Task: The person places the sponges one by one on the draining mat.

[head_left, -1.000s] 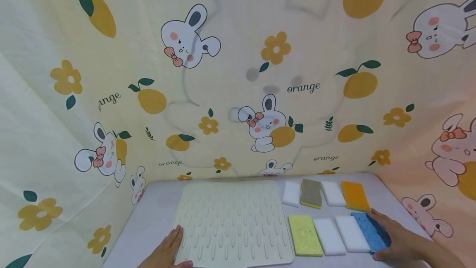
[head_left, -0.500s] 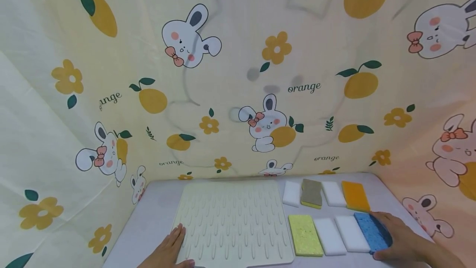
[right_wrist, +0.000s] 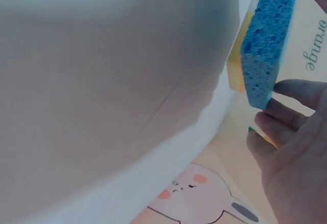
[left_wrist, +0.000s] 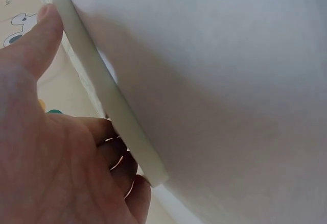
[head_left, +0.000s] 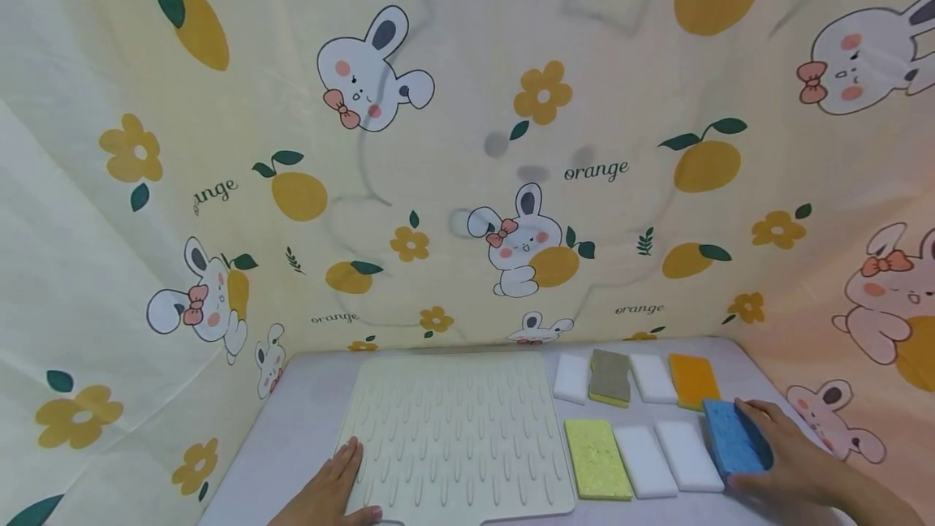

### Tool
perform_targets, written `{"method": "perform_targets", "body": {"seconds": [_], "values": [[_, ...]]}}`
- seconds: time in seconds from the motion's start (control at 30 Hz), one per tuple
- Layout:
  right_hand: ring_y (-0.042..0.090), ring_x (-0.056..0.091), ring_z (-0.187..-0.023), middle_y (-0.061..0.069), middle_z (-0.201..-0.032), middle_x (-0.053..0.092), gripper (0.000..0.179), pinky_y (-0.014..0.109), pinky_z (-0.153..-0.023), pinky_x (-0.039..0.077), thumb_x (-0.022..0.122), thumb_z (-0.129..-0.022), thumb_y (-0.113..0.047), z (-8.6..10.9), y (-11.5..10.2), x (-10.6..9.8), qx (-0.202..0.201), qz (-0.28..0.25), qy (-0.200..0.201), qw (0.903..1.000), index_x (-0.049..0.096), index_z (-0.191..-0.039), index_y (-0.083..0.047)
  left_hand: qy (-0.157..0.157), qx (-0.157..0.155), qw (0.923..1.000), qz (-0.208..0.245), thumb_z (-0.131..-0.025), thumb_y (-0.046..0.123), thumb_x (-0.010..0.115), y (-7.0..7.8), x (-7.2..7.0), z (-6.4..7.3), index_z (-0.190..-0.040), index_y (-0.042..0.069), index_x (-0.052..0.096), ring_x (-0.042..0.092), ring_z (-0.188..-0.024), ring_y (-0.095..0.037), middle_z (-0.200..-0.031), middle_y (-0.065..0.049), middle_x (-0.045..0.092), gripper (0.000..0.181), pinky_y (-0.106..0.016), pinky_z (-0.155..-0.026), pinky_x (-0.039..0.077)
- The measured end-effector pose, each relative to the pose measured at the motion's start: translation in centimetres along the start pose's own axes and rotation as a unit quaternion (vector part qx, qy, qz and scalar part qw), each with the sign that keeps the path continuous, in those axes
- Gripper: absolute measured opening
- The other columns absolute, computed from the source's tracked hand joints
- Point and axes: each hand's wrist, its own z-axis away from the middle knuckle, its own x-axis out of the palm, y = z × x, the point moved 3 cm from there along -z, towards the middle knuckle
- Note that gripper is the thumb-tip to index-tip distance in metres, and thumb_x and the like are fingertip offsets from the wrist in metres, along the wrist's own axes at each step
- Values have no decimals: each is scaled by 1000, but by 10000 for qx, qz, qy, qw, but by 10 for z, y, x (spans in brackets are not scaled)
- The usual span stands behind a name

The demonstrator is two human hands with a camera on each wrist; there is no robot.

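Note:
My right hand (head_left: 792, 459) grips a blue sponge (head_left: 734, 438) between thumb and fingers. In the right wrist view the porous blue sponge (right_wrist: 270, 32) is tilted and held off the table, with fingertips at its near end. At the near left corner of a cream ridged drying mat (head_left: 456, 441), my left hand (head_left: 326, 484) rests with extended fingers. The left wrist view shows the thumb and fingers of the left hand (left_wrist: 56, 127) against the edge of the mat (left_wrist: 115, 106). Beside the blue sponge lies a white sponge (head_left: 689, 455).
A yellow-green sponge (head_left: 597, 459) and another white sponge (head_left: 646, 462) continue the front row. Behind it lie a white sponge (head_left: 571, 378), a grey-topped sponge (head_left: 609, 376), a white sponge (head_left: 653, 378) and an orange sponge (head_left: 694, 381). Patterned cloth (head_left: 467, 144) encloses the table's back and sides.
My right hand has lifted the blue sponge from the end of the front row, away from the white sponge beside it. The left hand and mat stay in place.

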Motion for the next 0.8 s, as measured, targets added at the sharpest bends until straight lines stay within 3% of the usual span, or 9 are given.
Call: {"method": "perform_targets", "body": {"seconds": [0.43, 0.8], "values": [[62, 50, -118, 44, -147, 34, 118, 82, -87, 48, 91, -79, -58, -14, -35, -4, -478, -59, 1018, 9936, 37, -154, 16, 120, 131, 9998, -113, -93, 69, 70, 4, -3, 1, -162, -13, 30, 27, -158, -50, -171, -30, 28, 114, -68, -123, 29], [65, 45, -123, 46, -152, 27, 128, 82, -88, 49, 90, -78, -64, -27, -72, 2, -427, -289, 979, 9939, 29, -160, 13, 76, -42, 9999, -147, -91, 72, 71, 1, 1, -2, -163, -10, 31, 27, -159, -47, -172, -28, 28, 117, -67, -122, 30]]}}
